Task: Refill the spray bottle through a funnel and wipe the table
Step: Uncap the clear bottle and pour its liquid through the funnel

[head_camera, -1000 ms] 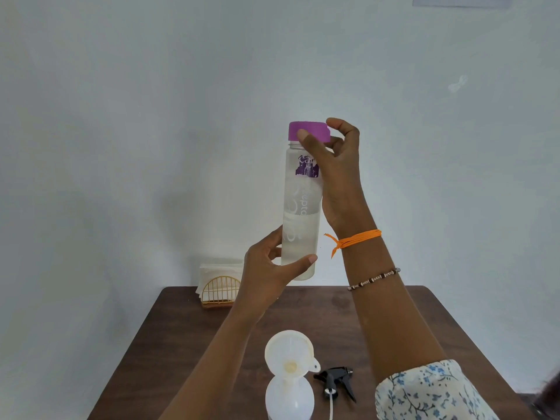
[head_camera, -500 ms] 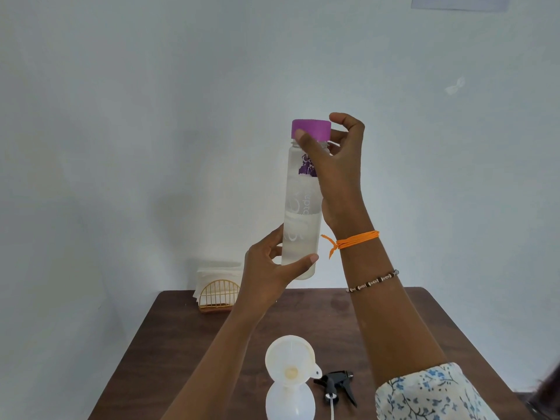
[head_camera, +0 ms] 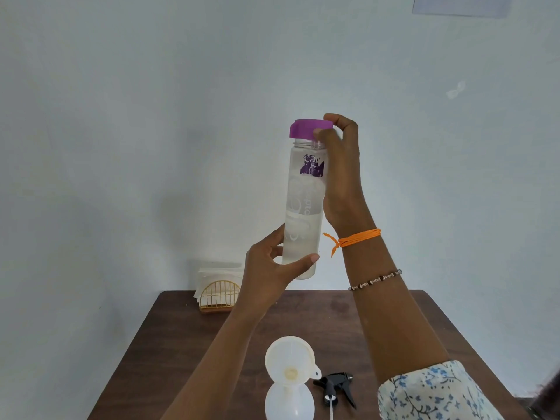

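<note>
A frosted water bottle (head_camera: 303, 207), partly filled with clear liquid, is held upright in the air above the table. My left hand (head_camera: 269, 274) grips its lower end. My right hand (head_camera: 339, 177) pinches the purple cap (head_camera: 306, 128), which sits tilted and slightly raised off the bottle's neck. On the table near me stands a white spray bottle (head_camera: 288, 403) with a white funnel (head_camera: 288, 359) in its mouth. The black trigger spray head (head_camera: 336, 386) lies just right of it.
The brown wooden table (head_camera: 181, 344) stands against a white wall. At its far left corner sits a gold wire holder with white paper napkins (head_camera: 218, 289). A sheet of paper (head_camera: 460, 4) hangs on the wall at top right.
My right hand has turned round the cap, and the cap now sits tilted and loosened on the neck. The bottle has stayed in about the same place.
</note>
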A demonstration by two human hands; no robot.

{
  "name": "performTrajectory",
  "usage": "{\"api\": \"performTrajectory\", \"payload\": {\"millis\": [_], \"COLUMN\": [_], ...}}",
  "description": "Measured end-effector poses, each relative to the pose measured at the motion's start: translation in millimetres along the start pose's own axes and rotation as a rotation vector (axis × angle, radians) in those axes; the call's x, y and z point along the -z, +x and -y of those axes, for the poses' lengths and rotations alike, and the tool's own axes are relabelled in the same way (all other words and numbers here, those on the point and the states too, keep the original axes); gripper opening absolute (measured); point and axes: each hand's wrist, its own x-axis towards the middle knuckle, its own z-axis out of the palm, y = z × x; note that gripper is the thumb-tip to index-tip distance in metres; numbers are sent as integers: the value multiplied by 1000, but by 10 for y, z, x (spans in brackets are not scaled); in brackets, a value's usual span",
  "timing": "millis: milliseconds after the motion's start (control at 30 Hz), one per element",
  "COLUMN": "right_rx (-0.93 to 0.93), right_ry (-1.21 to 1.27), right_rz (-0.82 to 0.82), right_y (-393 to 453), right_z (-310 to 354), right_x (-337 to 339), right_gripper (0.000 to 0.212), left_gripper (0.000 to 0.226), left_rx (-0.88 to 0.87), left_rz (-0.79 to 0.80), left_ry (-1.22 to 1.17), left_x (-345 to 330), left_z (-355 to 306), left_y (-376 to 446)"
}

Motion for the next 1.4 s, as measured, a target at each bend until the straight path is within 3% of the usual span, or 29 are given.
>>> {"api": "performTrajectory", "payload": {"millis": [100,233,300,500,600,800,967,1200,1400], "right_rx": [6,63,70,-28,-23,44,-14,105,75], "right_ry": [10,-149,-165,-55,-30,-228,-134,-353,-226], "right_rz": [6,-30,-28,18,14,12,27,32,32], "right_y": [12,31,43,27,36,54,53,81,125], "right_z": [18,38,32,41,41,37,71,73,165], "right_x": [1,-16,5,73,63,13,71,68,86], "right_gripper": [33,58,61,34,37,48,34,44,30], "left_gripper": [54,55,55,53,54,58,54,53,52], "left_rx": [1,1,2,13,18,13,20,-2,-21], "left_rz": [-4,-3,0,7,10,-6,-18,-17,-12], "left_ry": [-3,-4,-1,-21,-31,-13,3,15,39], "left_x": [-1,-12,-20,-25,-31,-33,-9,23,61], "left_z": [-4,-1,2,13,15,46,13,-5,-25], "left_y": [1,5,8,-20,-29,-13,-21,-19,-14]}}
